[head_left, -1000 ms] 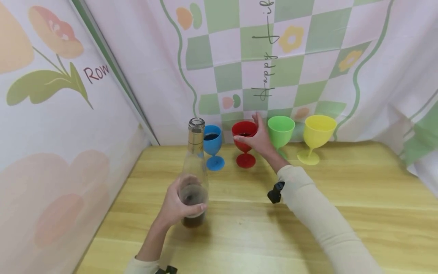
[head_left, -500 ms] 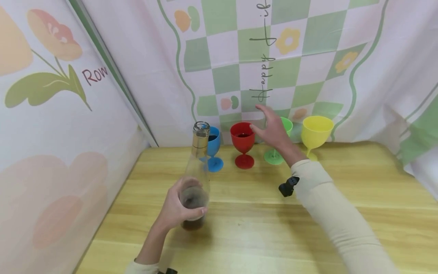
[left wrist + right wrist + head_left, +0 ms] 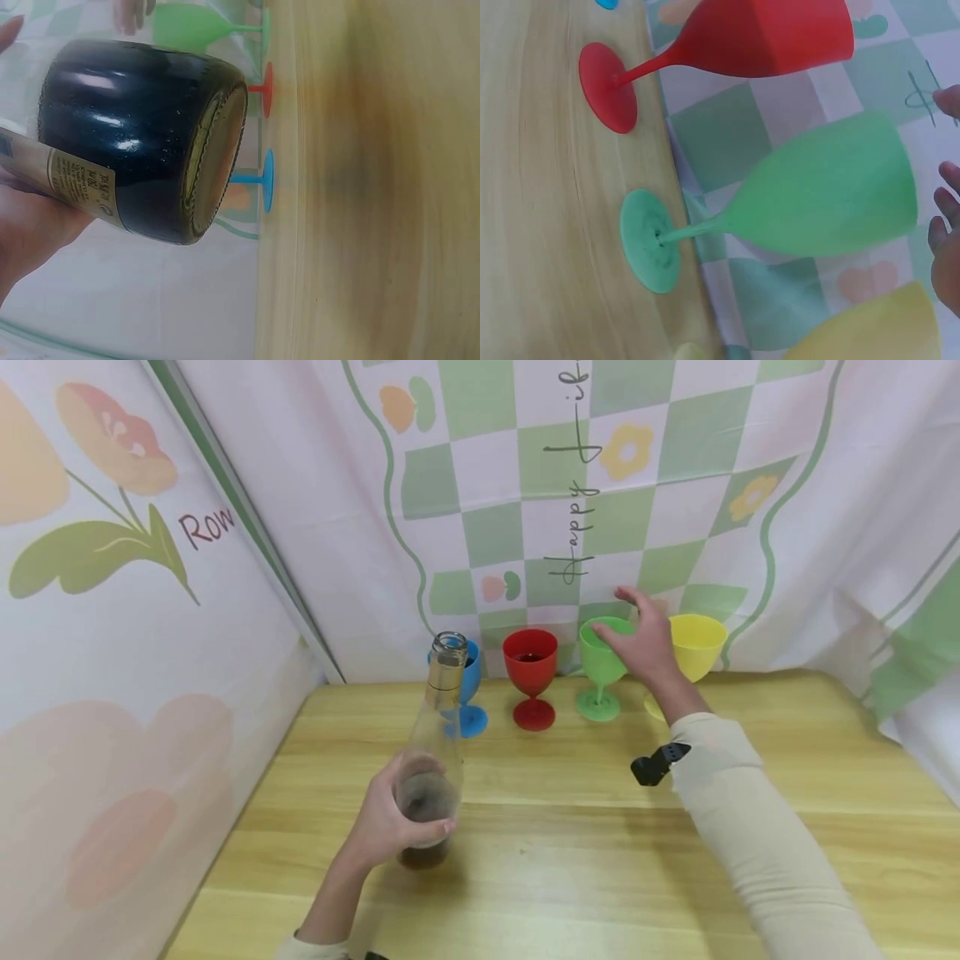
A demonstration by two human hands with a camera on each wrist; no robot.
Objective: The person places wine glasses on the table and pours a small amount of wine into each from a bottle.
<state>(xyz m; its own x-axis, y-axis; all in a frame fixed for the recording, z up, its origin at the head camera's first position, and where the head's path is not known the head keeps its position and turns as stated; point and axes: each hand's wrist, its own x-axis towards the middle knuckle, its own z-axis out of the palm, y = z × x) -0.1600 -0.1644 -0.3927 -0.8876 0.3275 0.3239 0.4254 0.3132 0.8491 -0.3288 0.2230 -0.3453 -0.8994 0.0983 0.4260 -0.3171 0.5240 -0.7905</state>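
My left hand [image 3: 393, 818] grips a clear glass bottle [image 3: 437, 727] with dark liquid low in it and an uncapped mouth. In the left wrist view, the underside of the bottle [image 3: 142, 135] hangs apart from the tabletop. My right hand [image 3: 651, 643] is held beside the rim of a green goblet [image 3: 602, 664], fingers spread and thumb over the rim. In the right wrist view, its fingertips stay apart from the green goblet [image 3: 825, 187]. A red goblet [image 3: 531, 672] holds dark liquid. The blue goblet [image 3: 471, 681] is partly hidden behind the bottle neck.
A yellow goblet [image 3: 697, 643] stands at the right end of the row, partly behind my right hand. The goblets line the back edge of the wooden table [image 3: 525, 860], close to a patterned curtain [image 3: 491, 468]. Another printed cloth [image 3: 112, 693] hangs along the left side.
My right hand has left the red goblet and moved right to the green one. The left hand keeps its grip, and the bottle's neck has leaned slightly rightward.
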